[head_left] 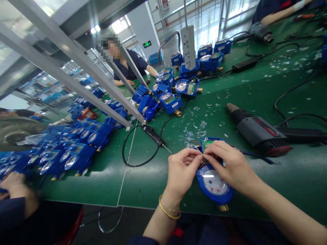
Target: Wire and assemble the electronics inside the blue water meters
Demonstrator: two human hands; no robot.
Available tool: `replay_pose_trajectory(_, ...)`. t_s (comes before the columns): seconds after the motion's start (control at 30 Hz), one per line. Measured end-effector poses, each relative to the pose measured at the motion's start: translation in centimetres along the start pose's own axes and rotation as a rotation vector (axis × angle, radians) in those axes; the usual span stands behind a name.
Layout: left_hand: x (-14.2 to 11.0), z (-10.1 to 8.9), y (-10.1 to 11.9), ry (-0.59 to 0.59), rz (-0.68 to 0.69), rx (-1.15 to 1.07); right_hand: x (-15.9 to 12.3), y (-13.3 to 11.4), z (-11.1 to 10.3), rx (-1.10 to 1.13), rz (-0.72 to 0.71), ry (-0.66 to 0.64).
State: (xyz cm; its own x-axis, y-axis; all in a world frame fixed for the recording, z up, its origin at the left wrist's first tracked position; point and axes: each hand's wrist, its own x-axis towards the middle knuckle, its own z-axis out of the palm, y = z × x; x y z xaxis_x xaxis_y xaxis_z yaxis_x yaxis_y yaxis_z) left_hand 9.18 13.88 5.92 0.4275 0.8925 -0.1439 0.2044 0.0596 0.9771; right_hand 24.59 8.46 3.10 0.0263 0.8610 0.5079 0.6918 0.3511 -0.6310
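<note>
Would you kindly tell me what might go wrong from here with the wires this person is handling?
The thin wires pinched between the left hand and right hand might snap or pull loose from the green circuit board. The white flecks scattered nearby could also get into the blue water meter.

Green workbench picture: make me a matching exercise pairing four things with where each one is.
Things:
1. Gold bangle
2. Electric drill
3. Power strip
4. Thin wires

Places:
A. Pinched between the left hand and right hand
B. Upright among the far blue water meters
C. Around the left wrist
D. Lying on the green bench, right of the hands

Pairs: 1-C, 2-D, 3-B, 4-A
</note>
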Motion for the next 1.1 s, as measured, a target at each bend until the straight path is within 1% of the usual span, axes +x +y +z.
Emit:
replay_pose_trajectory(0.07,0.0,0.3,-0.2,0.020,-0.015,-0.085,0.0,-0.1,0.1,0.000,-0.016,0.013)
replay_pose_trajectory(0.17,0.2,0.9,-0.7,0.086,-0.005,-0.187,-0.1,-0.5,0.4,-0.033,-0.036,0.016)
replay_pose_trajectory(0.27,0.6,1.1,-1.3,0.182,0.042,-0.254,-0.3,-0.7,0.8,-0.082,-0.038,0.025)
replay_pose_trajectory(0.33,0.9,0.8,-1.4,0.235,0.079,-0.277,-0.5,-0.8,1.0,-0.089,-0.026,0.040)
replay_pose_trajectory(0.37,1.0,0.6,-1.3,0.235,0.087,-0.273,-0.5,-0.7,1.0,-0.080,-0.016,0.049)
replay_pose_trajectory(0.47,0.9,-0.2,-0.8,0.155,0.066,-0.196,-0.6,-0.6,0.9,-0.040,0.015,0.059)
replay_pose_trajectory(0.53,0.6,-0.5,-0.4,0.133,0.056,-0.126,-0.6,-0.5,0.7,-0.028,0.017,0.055)
replay_pose_trajectory(0.6,0.3,-0.6,-0.2,0.114,0.047,-0.063,-0.5,-0.5,0.6,-0.026,0.011,0.056)
replay_pose_trajectory(0.7,-0.1,-0.6,-0.2,0.031,0.053,0.047,-0.3,-0.7,0.5,-0.027,-0.002,0.064)
replay_pose_trajectory(0.77,-0.1,-0.6,-0.3,0.006,0.075,0.102,-0.2,-0.7,0.5,-0.039,-0.019,0.071)
replay_pose_trajectory(0.93,-0.1,-0.6,-0.3,-0.030,0.036,0.059,-0.3,-0.6,0.5,-0.047,-0.038,0.086)
replay_pose_trajectory(1.0,-0.1,-0.7,-0.1,-0.038,0.080,0.114,-0.3,-0.5,0.5,-0.046,-0.043,0.086)
replay_pose_trajectory(1.1,0.0,-1.1,0.6,0.007,0.239,0.345,-0.2,-0.5,0.5,-0.051,-0.052,0.067)
